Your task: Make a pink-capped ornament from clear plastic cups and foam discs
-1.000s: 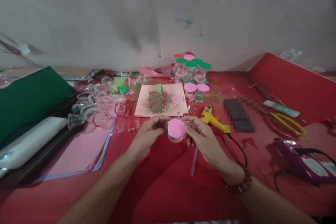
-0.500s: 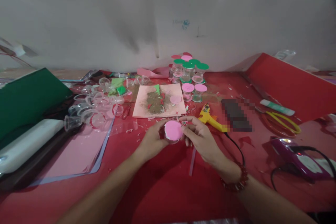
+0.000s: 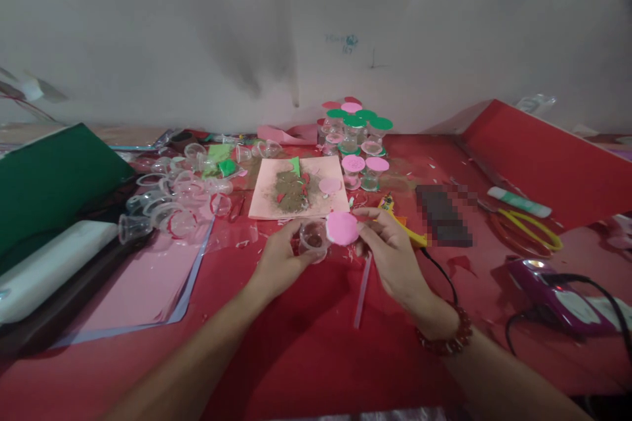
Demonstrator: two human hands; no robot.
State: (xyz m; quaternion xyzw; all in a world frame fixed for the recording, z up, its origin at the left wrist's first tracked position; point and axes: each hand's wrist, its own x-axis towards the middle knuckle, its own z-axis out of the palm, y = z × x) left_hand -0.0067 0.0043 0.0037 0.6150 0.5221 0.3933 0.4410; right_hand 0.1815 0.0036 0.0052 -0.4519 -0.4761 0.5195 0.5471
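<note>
My left hand (image 3: 282,258) is closed round a clear plastic cup (image 3: 314,237), its round mouth facing up. Between the fingers of my right hand (image 3: 390,247) is a pink paper disc (image 3: 342,229), held just right of the cup's rim; whether the two touch I cannot tell. Beyond my hands lies a pale pink sheet (image 3: 261,194) with brown grains, red scraps and another pink disc (image 3: 330,186) on it. A translucent stick (image 3: 363,296) lies on the red table below my right hand.
Cups topped with green and pink discs (image 3: 354,121) stand at the back. A yellow glue gun (image 3: 412,235), scissors (image 3: 530,227), a glue tube (image 3: 519,202) and a purple device (image 3: 555,296) lie right. Clear cups (image 3: 180,220) and paper sheets (image 3: 143,276) crowd the left.
The pink disc has moved right, off the cup's mouth, with my right hand. The cup's open top now shows, and my left hand has shifted slightly left with it.
</note>
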